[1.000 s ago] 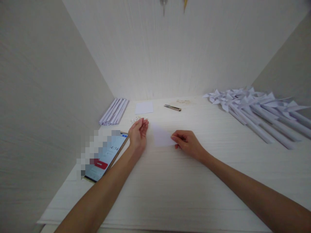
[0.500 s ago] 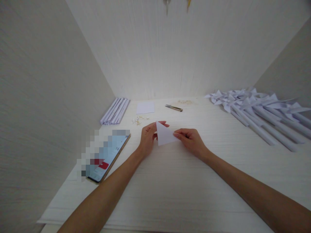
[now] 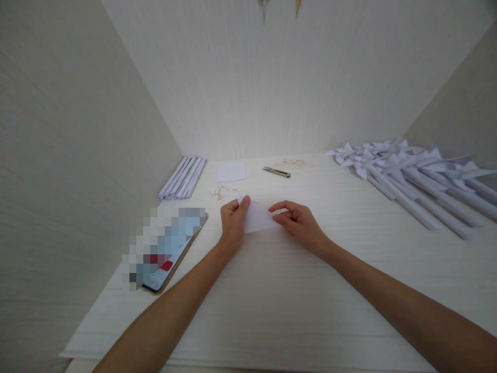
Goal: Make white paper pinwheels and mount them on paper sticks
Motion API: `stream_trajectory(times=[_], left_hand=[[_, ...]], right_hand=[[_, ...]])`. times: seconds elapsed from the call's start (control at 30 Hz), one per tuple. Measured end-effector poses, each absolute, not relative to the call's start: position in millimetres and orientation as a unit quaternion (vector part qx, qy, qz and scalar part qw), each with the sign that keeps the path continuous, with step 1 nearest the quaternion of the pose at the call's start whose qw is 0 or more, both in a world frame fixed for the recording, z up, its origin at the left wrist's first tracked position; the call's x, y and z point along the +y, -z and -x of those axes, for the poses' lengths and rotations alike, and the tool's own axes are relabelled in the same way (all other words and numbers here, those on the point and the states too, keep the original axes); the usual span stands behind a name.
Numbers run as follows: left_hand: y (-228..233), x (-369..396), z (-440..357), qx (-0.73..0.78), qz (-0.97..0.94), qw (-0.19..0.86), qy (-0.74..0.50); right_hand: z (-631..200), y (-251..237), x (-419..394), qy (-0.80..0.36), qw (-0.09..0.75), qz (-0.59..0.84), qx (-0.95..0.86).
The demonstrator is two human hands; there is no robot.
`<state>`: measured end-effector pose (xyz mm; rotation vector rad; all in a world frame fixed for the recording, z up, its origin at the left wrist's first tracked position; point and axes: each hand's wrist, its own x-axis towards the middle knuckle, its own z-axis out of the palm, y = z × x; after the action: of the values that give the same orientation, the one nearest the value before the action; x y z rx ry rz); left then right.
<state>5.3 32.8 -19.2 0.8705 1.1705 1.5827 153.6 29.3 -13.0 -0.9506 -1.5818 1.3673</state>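
Two hands held one folded paper between them, the left hand pinching its wide end and the right hand its pointed tip.

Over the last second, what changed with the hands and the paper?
The left hand came off the table and took hold of the paper, now folded into a triangle. The right hand kept its corner. The phone, cutter and paper rolls stayed put.
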Motion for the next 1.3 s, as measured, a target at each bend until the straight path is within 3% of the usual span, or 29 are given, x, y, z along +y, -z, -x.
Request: stream_trajectory(times=[0.3,0.4,0.67,0.93,1.3], left_hand=[[11.0,39.4,2.5,0.451,-0.194,0.47,-0.733],[10.0,39.1,4.3,0.44,-0.212,0.515,-0.704],[9.5,21.9,-10.9,0.471,-0.398,0.563,-0.551],[5.5,28.4,-6.0,0.375,-0.382,0.667,-0.517],[9.2,27.4,-5.5,0.371,-0.403,0.664,-0.509]], right_hand=[[-156.6,15.4,32.6,-0.621,0.506,0.308,-0.513],[-157.3,14.3,35.8,-0.624,0.543,0.309,-0.469],[-154.7,17.5,32.3,-0.618,0.461,0.282,-0.571],[-156.4,19.8,34.9,-0.659,0.474,0.277,-0.515],[-156.6,17.1,33.9,-0.655,0.469,0.287,-0.518]])
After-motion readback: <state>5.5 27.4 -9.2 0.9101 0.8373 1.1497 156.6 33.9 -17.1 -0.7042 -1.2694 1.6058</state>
